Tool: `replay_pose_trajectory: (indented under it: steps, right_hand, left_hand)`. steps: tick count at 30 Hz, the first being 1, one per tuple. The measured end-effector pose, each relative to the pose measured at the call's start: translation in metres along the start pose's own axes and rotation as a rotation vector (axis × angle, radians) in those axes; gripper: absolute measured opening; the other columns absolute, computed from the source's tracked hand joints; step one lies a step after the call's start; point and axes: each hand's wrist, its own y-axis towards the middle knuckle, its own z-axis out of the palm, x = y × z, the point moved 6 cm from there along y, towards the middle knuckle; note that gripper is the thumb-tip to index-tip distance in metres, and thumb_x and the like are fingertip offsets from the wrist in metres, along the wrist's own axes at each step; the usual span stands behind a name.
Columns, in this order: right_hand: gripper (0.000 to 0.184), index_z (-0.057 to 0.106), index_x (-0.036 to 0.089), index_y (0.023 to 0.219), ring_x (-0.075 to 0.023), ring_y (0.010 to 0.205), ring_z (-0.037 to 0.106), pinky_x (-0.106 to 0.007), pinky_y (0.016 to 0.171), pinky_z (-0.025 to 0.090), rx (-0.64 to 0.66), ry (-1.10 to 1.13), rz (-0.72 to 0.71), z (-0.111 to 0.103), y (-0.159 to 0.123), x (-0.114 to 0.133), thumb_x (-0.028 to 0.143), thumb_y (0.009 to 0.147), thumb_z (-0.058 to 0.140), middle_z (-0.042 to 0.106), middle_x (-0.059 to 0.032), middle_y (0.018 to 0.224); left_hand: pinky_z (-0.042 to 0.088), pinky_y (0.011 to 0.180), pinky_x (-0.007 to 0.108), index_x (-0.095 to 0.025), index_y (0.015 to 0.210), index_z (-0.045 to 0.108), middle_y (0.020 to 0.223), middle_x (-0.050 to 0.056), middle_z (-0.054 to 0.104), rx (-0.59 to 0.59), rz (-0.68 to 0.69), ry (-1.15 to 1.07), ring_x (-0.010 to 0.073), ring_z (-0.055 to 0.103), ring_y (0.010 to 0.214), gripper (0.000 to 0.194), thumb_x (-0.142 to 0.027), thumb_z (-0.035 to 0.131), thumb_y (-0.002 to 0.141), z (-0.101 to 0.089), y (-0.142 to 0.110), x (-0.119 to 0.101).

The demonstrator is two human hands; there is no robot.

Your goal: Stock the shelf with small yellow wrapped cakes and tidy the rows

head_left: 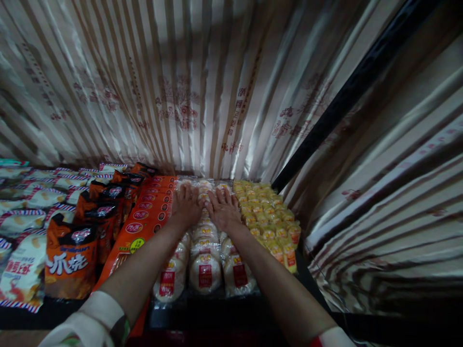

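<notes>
- On the black table (213,315), the white packs (205,272) are set in three lines running away from the front edge; they are clear-wrapped, and a red label is borne by each front one.
- Over the far part of the left line, the left hand (187,205) is laid flat, palm down, its fingers stretched out and slightly parted.
- Over the far part of the right line, the right hand (224,209) is spread likewise; the thumbs are brought close together above the middle line.
- Whether anything is pressed under either palm cannot be told.
- Just right of the white packs, small yellow packs (269,210) are bunched in rows.
- To the left, flat orange packs (135,215) are overlapped in a line, partly covered by the left forearm.
- Farther left, orange-and-black bags (70,270) are stood in a file, then white bags (23,272) are laid out.
- Behind, a printed curtain (191,62) is hung in folds, crossed by a slanting black pole (340,111).
</notes>
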Motion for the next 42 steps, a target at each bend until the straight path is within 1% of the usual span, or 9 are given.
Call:
replay_pose_trajectory:
  steps: [5,9,14,19,24,28,33,37,42]
  right_hand:
    - [0.053,0.029,0.031,0.141,-0.0283,0.139,0.010,-0.050,0.108,0.011,0.009,-0.001,0.010,-0.003,0.000,0.000,0.051,0.093,0.019,0.025,-0.0037,0.150]
    - [0.055,0.028,0.031,0.141,-0.0270,0.139,0.009,-0.049,0.108,0.011,0.028,-0.002,0.023,-0.004,0.000,0.001,0.054,0.092,0.018,0.024,-0.0030,0.150]
    - [0.059,0.027,0.031,0.142,-0.0272,0.139,0.007,-0.049,0.108,0.010,0.039,0.008,0.023,-0.004,-0.001,0.000,0.059,0.090,0.020,0.024,-0.0037,0.150]
    - [0.059,0.028,0.030,0.142,-0.0270,0.139,0.007,-0.049,0.108,0.009,-0.003,0.003,0.005,-0.004,-0.002,0.001,0.057,0.090,0.021,0.025,-0.0046,0.150]
    - [0.059,0.029,0.029,0.141,-0.0274,0.139,0.008,-0.050,0.108,0.009,0.000,0.002,0.005,-0.001,-0.002,0.002,0.057,0.091,0.020,0.025,-0.0056,0.150]
    - [0.060,0.028,0.029,0.142,-0.0271,0.139,0.007,-0.049,0.108,0.009,0.037,0.022,0.009,-0.002,0.001,0.000,0.058,0.090,0.018,0.024,-0.0055,0.150]
    - [0.061,0.021,0.032,0.143,-0.0287,0.139,0.007,-0.048,0.108,0.011,0.064,0.063,0.042,-0.008,0.002,-0.004,0.061,0.089,0.020,0.018,-0.0072,0.152]
    - [0.060,0.025,0.031,0.142,-0.0270,0.139,0.007,-0.046,0.108,0.008,0.050,0.041,0.016,-0.008,-0.004,-0.001,0.059,0.089,0.023,0.018,-0.0071,0.152]
    - [0.059,0.025,0.030,0.142,-0.0256,0.139,0.008,-0.046,0.108,0.008,0.019,0.011,0.023,-0.002,-0.008,0.000,0.058,0.090,0.023,0.018,-0.0068,0.152]
  left_hand:
    - [0.012,0.109,0.053,-0.020,0.143,0.024,0.151,0.012,0.017,-0.048,-0.002,-0.017,0.0310,0.009,0.139,0.061,-0.050,0.015,0.091,-0.006,-0.004,0.003]
    - [0.010,0.110,0.053,-0.022,0.143,0.025,0.151,0.010,0.016,-0.053,-0.022,-0.003,0.0312,0.005,0.139,0.058,-0.049,0.020,0.091,-0.011,-0.013,0.008]
    - [0.007,0.111,0.052,-0.022,0.142,0.027,0.152,0.009,0.014,-0.036,-0.050,-0.016,0.0300,0.004,0.139,0.058,-0.050,0.021,0.091,-0.006,-0.020,0.011]
    - [0.008,0.112,0.051,-0.022,0.143,0.023,0.152,0.010,0.014,-0.049,-0.063,-0.032,0.0293,0.005,0.139,0.059,-0.050,0.020,0.091,0.000,-0.020,0.009]
    - [0.009,0.112,0.050,-0.023,0.143,0.024,0.152,0.008,0.014,-0.056,-0.075,-0.053,0.0291,0.006,0.140,0.059,-0.051,0.018,0.091,0.002,-0.019,0.011]
    - [0.010,0.112,0.051,-0.024,0.143,0.024,0.152,0.007,0.015,-0.078,-0.059,-0.057,0.0287,0.005,0.140,0.059,-0.051,0.019,0.091,-0.003,-0.020,0.013]
    - [0.010,0.112,0.051,-0.024,0.142,0.025,0.152,0.008,0.014,-0.108,-0.030,-0.025,0.0287,0.004,0.140,0.058,-0.050,0.019,0.091,-0.010,-0.031,0.012]
    - [0.011,0.111,0.050,-0.026,0.143,0.024,0.152,0.007,0.015,-0.071,-0.027,-0.010,0.0286,0.008,0.140,0.057,-0.050,0.020,0.091,-0.002,-0.036,0.008]
    - [0.012,0.111,0.048,-0.026,0.143,0.023,0.152,0.007,0.014,-0.066,-0.029,0.006,0.0272,0.009,0.140,0.057,-0.050,0.020,0.091,0.006,-0.036,0.006]
